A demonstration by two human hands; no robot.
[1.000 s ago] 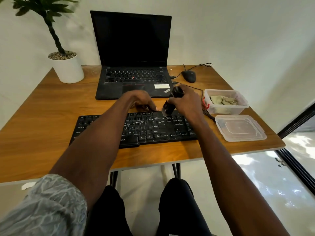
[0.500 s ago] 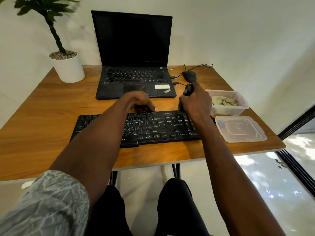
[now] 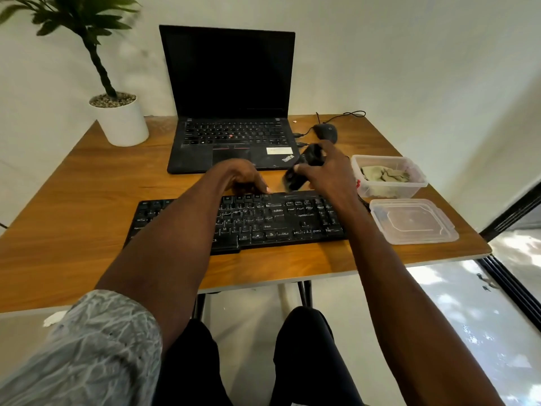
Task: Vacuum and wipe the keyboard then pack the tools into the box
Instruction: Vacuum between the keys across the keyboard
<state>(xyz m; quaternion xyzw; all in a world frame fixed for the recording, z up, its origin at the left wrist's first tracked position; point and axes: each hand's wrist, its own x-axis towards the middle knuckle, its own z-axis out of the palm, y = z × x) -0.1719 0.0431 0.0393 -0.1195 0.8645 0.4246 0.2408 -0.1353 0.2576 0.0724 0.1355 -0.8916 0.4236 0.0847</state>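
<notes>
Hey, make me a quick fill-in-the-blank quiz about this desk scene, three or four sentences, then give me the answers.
1. The right hand grips a small black ____ above the keyboard.
2. The left hand rests at the keyboard's ____ edge.
3. The clear box holds a crumpled ____.
4. The box's lid lies on the ____, beside the keyboard.

Missing words: vacuum; far; cloth; table

"ThinkPad" logo reads on the laptop [image 3: 234,148] palm rest, bottom-right corner. White sticker beside it, print too small to read. Keyboard [image 3: 263,221] legends: "Shift", "Alt", a few letters like K, L, M; rest blurred.
</notes>
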